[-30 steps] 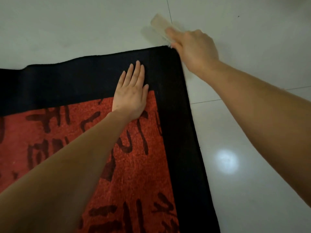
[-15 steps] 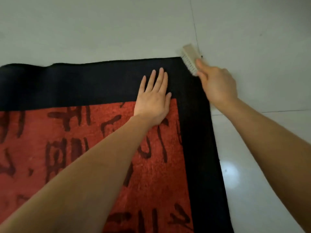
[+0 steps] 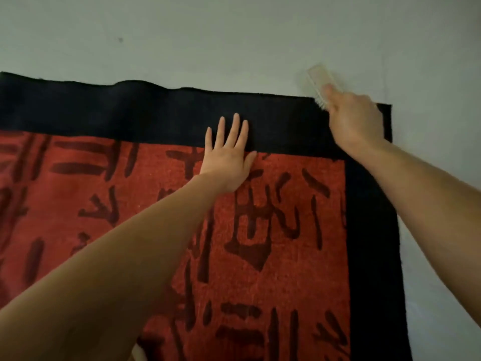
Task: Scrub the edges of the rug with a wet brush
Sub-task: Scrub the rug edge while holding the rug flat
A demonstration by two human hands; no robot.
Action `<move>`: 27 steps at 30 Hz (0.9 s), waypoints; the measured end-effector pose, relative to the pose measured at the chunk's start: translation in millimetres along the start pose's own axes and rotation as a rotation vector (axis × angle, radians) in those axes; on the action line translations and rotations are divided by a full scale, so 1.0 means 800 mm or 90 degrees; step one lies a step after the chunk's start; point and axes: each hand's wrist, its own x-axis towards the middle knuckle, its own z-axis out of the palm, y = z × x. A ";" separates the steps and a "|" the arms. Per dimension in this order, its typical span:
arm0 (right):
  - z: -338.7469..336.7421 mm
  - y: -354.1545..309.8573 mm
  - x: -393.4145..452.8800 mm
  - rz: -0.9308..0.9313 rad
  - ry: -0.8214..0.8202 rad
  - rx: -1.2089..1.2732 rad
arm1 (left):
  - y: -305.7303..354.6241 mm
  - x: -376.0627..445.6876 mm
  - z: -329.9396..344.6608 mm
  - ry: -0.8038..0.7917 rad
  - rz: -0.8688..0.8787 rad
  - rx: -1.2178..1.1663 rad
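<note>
A red rug [image 3: 291, 282] with dark markings and a wide black border lies flat on the floor. My left hand [image 3: 229, 157] rests palm down with fingers spread, half on the black far border and half on the red field. My right hand [image 3: 351, 121] grips a pale scrub brush [image 3: 318, 83] near the rug's far right corner. The brush sits over the far edge of the black border, its front half sticking out over the floor. The brush looks blurred.
Pale tiled floor [image 3: 234, 43] surrounds the rug on the far and right sides. The rug's far edge has a slight ripple [image 3: 135, 83] left of centre. A grout line [image 3: 382, 61] runs away beyond the corner.
The view has shifted so the rug's corner sits further right. My right hand and brush moved from the right edge at the corner onto the far edge. My left hand stays flat on the rug.
</note>
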 end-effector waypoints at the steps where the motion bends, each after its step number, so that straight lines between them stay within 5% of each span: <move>1: -0.002 -0.017 0.000 -0.005 0.019 0.036 | 0.002 0.003 -0.005 -0.017 0.008 -0.003; 6: 0.021 -0.099 -0.082 -0.194 -0.084 0.267 | -0.044 -0.015 -0.034 -0.033 -0.006 -0.018; 9: 0.032 -0.109 -0.089 -0.334 -0.203 0.145 | -0.106 -0.039 -0.043 -0.070 -0.060 0.049; 11: 0.036 -0.107 -0.037 -0.331 -0.165 0.024 | -0.135 -0.036 -0.049 -0.124 -0.071 0.034; 15: 0.016 -0.104 0.060 -0.077 -0.010 0.040 | -0.148 -0.010 -0.053 -0.109 -0.062 -0.011; 17: 0.014 -0.135 0.049 -0.193 -0.043 0.071 | -0.161 -0.011 -0.056 -0.084 -0.087 -0.033; 20: 0.027 -0.174 0.011 -0.454 -0.290 0.045 | -0.207 -0.034 -0.061 -0.074 -0.159 -0.025; 24: 0.033 -0.194 0.062 -0.215 -0.135 0.093 | -0.250 -0.051 -0.070 -0.124 -0.285 -0.099; 27: 0.038 -0.276 0.041 -0.409 -0.178 0.076 | -0.263 -0.049 -0.070 -0.119 -0.301 -0.147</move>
